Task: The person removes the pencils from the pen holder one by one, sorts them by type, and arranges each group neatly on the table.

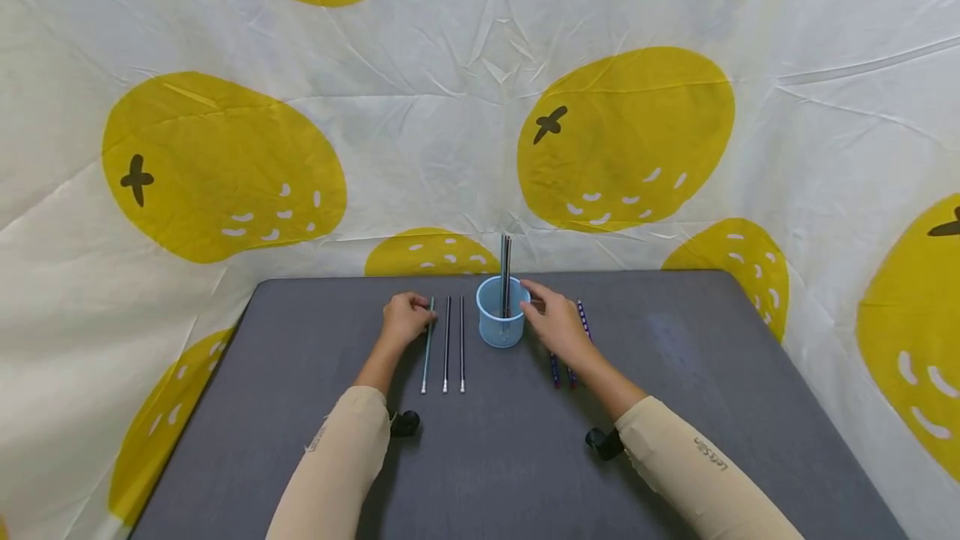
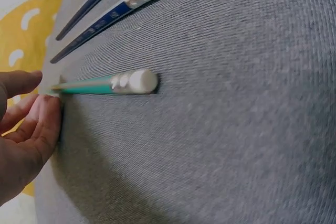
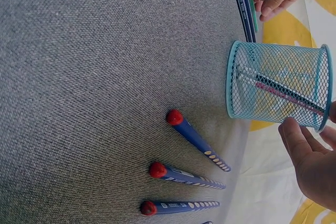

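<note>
A light blue mesh pencil cup (image 1: 501, 333) stands upright with several dark pencils (image 1: 506, 265) leaning in it. My right hand (image 1: 558, 327) holds the cup's right side near the rim, thumb in front and fingers toward the back, as the right wrist view shows. My left hand (image 1: 407, 317) is at the upper part of a green pencil (image 1: 427, 348) lying on the table. In the left wrist view its thumb and fingers are apart around the far end of that green pencil (image 2: 94, 85). Beside it lie two dark blue pencils (image 1: 446, 344) with white erasers.
To the right of the cup lie several blue pencils (image 3: 194, 140) with red ends and pale dots, partly under my right forearm in the head view. The grey table (image 1: 495, 457) backs onto a white cloth (image 1: 435, 140) printed with yellow fruit.
</note>
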`<action>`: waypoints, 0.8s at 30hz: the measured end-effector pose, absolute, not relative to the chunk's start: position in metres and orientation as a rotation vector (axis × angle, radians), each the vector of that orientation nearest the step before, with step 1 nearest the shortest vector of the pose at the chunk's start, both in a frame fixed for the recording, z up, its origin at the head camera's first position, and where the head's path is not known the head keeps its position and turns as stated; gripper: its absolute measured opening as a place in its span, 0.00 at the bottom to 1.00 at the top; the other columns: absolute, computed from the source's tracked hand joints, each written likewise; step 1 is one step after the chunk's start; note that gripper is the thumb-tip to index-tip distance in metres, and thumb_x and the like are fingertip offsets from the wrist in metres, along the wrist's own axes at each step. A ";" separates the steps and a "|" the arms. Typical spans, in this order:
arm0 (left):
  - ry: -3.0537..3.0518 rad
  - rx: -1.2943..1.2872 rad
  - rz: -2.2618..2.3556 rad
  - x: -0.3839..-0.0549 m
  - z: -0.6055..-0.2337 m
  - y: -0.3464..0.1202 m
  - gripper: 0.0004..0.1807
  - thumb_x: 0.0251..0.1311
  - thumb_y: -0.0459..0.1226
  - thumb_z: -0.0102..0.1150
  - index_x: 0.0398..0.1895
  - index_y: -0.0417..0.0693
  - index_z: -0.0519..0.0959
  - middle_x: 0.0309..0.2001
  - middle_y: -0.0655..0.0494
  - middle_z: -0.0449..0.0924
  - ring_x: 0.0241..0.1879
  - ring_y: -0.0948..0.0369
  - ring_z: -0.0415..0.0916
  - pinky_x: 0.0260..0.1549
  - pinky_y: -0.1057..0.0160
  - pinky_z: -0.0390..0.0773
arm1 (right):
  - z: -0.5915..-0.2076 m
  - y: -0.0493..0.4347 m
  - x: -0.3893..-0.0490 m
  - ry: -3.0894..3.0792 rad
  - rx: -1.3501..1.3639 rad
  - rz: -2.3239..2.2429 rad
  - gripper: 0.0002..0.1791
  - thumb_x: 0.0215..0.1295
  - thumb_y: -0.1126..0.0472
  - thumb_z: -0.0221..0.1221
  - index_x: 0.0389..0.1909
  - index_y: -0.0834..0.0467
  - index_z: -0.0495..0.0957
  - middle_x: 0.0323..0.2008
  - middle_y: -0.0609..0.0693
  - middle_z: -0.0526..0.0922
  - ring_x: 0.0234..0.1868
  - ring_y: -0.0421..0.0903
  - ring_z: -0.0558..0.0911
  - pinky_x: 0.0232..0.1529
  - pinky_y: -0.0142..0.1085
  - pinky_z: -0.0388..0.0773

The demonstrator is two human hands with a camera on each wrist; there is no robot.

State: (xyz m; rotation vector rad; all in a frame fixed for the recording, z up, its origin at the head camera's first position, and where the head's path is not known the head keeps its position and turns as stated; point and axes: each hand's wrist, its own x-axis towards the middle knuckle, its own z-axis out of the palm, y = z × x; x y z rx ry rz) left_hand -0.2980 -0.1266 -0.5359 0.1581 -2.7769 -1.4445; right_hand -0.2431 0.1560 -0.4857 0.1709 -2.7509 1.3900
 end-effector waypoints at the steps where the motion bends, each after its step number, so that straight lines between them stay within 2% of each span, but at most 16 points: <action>1: -2.782 0.154 -1.450 -0.298 -0.534 -0.127 0.12 0.54 0.31 0.74 0.41 0.35 0.85 0.31 0.44 0.88 0.18 0.66 0.78 0.23 0.68 0.80 | -0.485 0.156 -0.244 -2.753 0.173 1.387 0.25 0.76 0.59 0.59 0.71 0.58 0.74 0.60 0.62 0.83 0.58 0.58 0.85 0.58 0.51 0.83; 7: -2.753 0.124 -1.493 -0.302 -0.519 -0.130 0.16 0.58 0.33 0.73 0.48 0.34 0.85 0.34 0.43 0.88 0.20 0.64 0.79 0.24 0.67 0.80 | -0.484 0.159 -0.249 -2.767 0.178 1.370 0.25 0.76 0.59 0.59 0.71 0.58 0.74 0.60 0.62 0.84 0.57 0.58 0.85 0.57 0.51 0.83; 12: -2.671 0.086 -1.649 -0.306 -0.503 -0.122 0.20 0.61 0.34 0.72 0.53 0.31 0.82 0.41 0.39 0.88 0.27 0.63 0.84 0.30 0.64 0.86 | -0.482 0.160 -0.250 -2.764 0.178 1.383 0.25 0.76 0.59 0.59 0.71 0.58 0.74 0.60 0.62 0.84 0.57 0.58 0.85 0.57 0.51 0.83; 18: -2.555 -0.001 -1.838 -0.311 -0.487 -0.106 0.19 0.61 0.31 0.71 0.54 0.29 0.81 0.45 0.37 0.86 0.35 0.61 0.85 0.38 0.56 0.90 | -0.481 0.161 -0.252 -2.768 0.183 1.389 0.25 0.76 0.59 0.59 0.71 0.58 0.74 0.60 0.62 0.84 0.57 0.58 0.85 0.57 0.51 0.84; 24: -2.552 -0.159 -1.862 -0.313 -0.472 -0.088 0.20 0.63 0.30 0.69 0.57 0.31 0.81 0.48 0.36 0.87 0.45 0.51 0.87 0.43 0.60 0.88 | -0.482 0.161 -0.254 -2.776 0.176 1.410 0.25 0.76 0.59 0.59 0.71 0.57 0.73 0.60 0.61 0.84 0.57 0.57 0.85 0.56 0.50 0.84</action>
